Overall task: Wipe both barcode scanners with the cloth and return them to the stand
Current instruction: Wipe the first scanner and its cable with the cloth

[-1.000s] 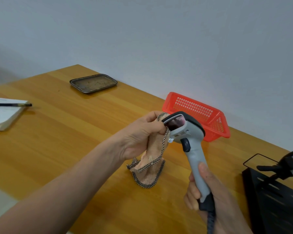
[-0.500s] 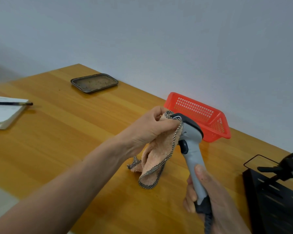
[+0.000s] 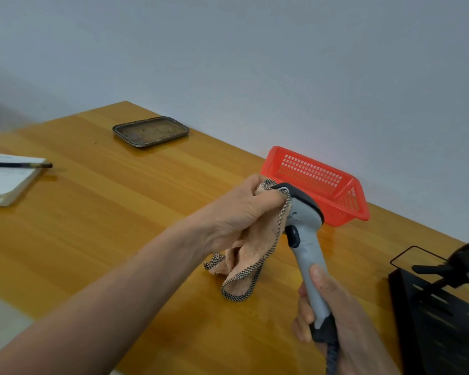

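Note:
My right hand (image 3: 336,315) grips the handle of a grey barcode scanner (image 3: 305,239) and holds it upright above the wooden table (image 3: 106,212). A pink cloth (image 3: 251,247) with a checked border is bunched in my left hand (image 3: 244,209) and pressed over the scanner's front window, which it hides. The cloth's loose end hangs down toward the tabletop. At the right edge a second scanner (image 3: 466,262) rests on the black stand (image 3: 439,320), only partly in view.
A red plastic basket (image 3: 344,196) sits right behind the held scanner by the wall. Farther left along the back edge lies a dark metal tray (image 3: 119,129). A notepad (image 3: 6,180) with a pen (image 3: 19,165) across it lies at the far left.
My left hand has brought the cloth from beside the scanner head onto its front window, covering it. The scanner has turned slightly in my right hand.

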